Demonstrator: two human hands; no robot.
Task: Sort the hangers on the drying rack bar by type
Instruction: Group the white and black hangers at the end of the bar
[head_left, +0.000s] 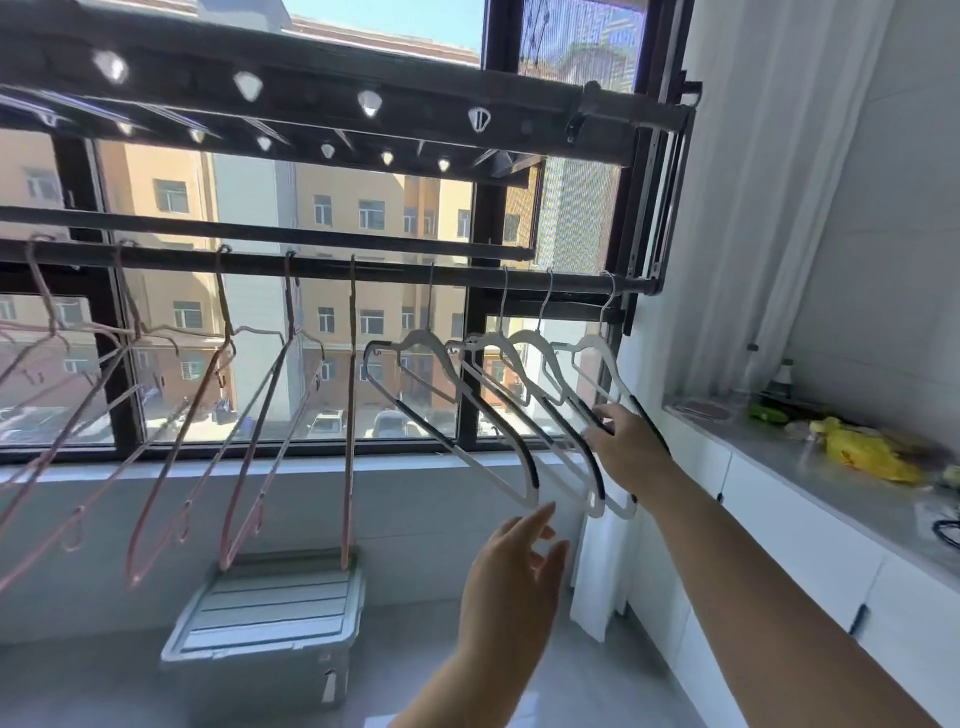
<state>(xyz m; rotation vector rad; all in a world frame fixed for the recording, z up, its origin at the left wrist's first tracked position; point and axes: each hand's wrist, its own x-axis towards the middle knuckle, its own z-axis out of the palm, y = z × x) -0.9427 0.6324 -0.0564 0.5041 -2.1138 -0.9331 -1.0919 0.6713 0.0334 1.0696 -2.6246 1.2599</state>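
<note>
A dark drying rack bar runs across the window. Several pink hangers hang along its left and middle stretch. Several white hangers with black grips hang bunched at its right end. My right hand reaches up among the rightmost white hangers, thumb and fingers pinching the black grip of one. My left hand is raised below the white hangers, fingers straight and spread, its fingertips just under the lowest hanger corner, holding nothing.
A grey lidded storage box stands on the floor under the pink hangers. A white counter along the right wall carries a yellow bag and bottles. A white curtain hangs at the bar's right end.
</note>
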